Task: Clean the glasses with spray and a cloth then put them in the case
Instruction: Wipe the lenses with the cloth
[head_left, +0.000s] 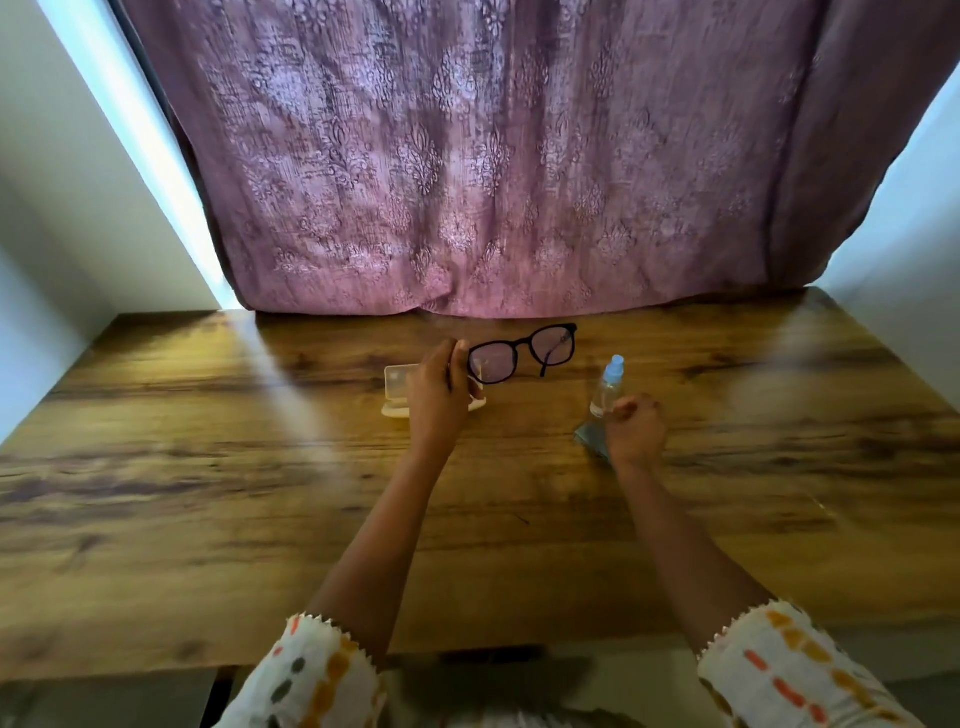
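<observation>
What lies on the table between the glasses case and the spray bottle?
In the head view, only bare wooden table lies between the case and the bottle; the held glasses hang farther back.

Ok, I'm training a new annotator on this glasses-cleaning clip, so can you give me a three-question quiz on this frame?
1. True or false: the left hand holds the glasses by one end of the frame.
2. Multiple choice: the right hand is at the base of which item? A) the case B) the spray bottle C) the curtain
3. Fill in: the grey cloth lies on the table, partly hidden under the ____ hand.

Key:
1. True; the glasses are lifted, with the clear case behind the hand.
2. B; the spray bottle stands upright with its blue cap on.
3. Right.
</observation>
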